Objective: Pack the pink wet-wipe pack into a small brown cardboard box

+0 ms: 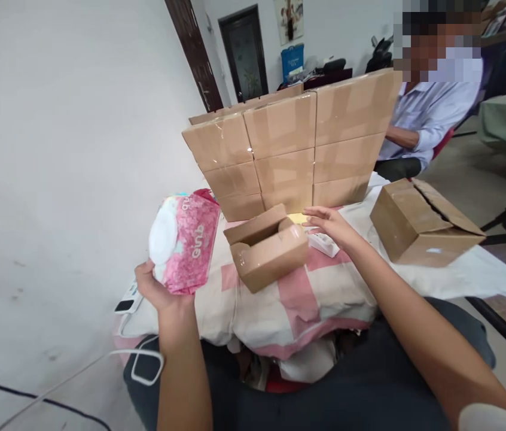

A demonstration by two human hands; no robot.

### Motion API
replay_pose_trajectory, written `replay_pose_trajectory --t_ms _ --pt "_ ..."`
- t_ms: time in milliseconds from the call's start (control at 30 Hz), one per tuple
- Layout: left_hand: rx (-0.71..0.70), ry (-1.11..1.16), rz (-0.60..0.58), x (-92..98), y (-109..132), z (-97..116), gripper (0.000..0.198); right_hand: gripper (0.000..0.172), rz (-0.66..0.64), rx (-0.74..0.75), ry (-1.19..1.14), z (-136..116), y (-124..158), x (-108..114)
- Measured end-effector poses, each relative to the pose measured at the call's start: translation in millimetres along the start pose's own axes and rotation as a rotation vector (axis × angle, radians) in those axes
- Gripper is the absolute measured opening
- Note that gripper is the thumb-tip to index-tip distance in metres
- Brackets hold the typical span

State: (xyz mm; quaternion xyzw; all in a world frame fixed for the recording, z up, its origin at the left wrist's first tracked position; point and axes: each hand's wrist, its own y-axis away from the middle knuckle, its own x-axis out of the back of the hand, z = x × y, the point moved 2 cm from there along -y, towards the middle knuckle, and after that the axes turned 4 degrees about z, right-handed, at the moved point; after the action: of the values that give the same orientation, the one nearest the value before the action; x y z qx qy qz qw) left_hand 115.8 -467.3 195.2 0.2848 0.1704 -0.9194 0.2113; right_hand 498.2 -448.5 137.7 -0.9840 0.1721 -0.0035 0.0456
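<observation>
My left hand (157, 287) grips a pink pack of wet wipes (194, 251) with a white lid, held up at the left side of the table. In front of me sits a small open cardboard box (271, 257), its back flap raised. Past that box's right end, my right hand (331, 224) is stretched out with fingers apart and nothing held in it. Close by its fingertips are a yellow item (298, 218) and a white object (323, 244), both partly hidden, so I cannot tell what they are.
Taped cardboard panels (284, 149) stand across the back of the cloth-covered table (325, 287). A larger cardboard box (423, 224) rests at the right. A white device with a dark screen (125, 305) lies at the left edge. Another person (436, 114) sits beyond the table.
</observation>
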Motion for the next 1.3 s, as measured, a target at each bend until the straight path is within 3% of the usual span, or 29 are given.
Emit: replay_pose_trajectory --t_ms 100,200,333,433,533,700,800,833,933,967,1067,1167,1300 --pt "-0.020 -0.016 -0.054 -15.0 11.7 -4.5 0.023 0.034 0.000 0.338 0.287 -10.9 18.7 -14.0" --pt "-0.024 -0.007 -0.082 -18.7 23.2 -14.2 0.026 0.037 -0.132 0.754 0.603 -20.4 56.5 -45.6" --pt "0.005 0.001 -0.093 -15.8 33.3 -25.5 0.027 0.053 -0.270 0.951 0.835 -16.3 93.5 -89.7" --pt "0.014 -0.007 -0.103 -13.5 37.7 -29.0 0.029 0.064 -0.296 0.931 0.879 -10.6 95.8 -112.2" --pt "0.013 -0.027 -0.096 -11.4 39.4 -27.9 0.030 0.046 -0.295 0.877 0.801 -9.0 88.3 -117.5" --pt "-0.001 -0.053 -0.100 -11.4 39.3 -20.9 0.033 0.045 -0.415 0.940 0.484 -14.9 83.3 -90.3" --pt "-0.005 -0.069 -0.107 -13.3 40.7 -18.7 0.033 0.020 -0.423 0.891 0.431 -19.9 78.4 -65.6" --pt "-0.002 -0.077 -0.110 -13.8 41.4 -18.5 0.032 0.007 -0.372 0.828 0.466 -21.4 75.0 -57.3" --pt "0.011 -0.088 -0.119 -14.5 43.3 -18.7 0.032 0.055 -0.143 0.450 0.681 -23.3 61.6 -32.3" --pt "0.013 -0.086 -0.125 -14.7 43.7 -18.7 0.032 0.062 -0.121 0.316 0.760 -23.5 58.0 -25.1" --pt "0.024 -0.067 -0.137 -17.1 43.6 -18.1 0.031 0.044 -0.225 0.146 0.909 -28.1 52.0 -11.6" --pt "0.033 -0.058 -0.154 -24.3 40.1 -15.6 0.030 0.026 -0.309 0.252 0.850 -38.8 52.9 -8.5" --pt "0.064 -0.058 -0.251 -42.3 27.7 -9.9 0.028 0.033 -0.515 0.544 0.820 -53.6 63.6 -15.2"
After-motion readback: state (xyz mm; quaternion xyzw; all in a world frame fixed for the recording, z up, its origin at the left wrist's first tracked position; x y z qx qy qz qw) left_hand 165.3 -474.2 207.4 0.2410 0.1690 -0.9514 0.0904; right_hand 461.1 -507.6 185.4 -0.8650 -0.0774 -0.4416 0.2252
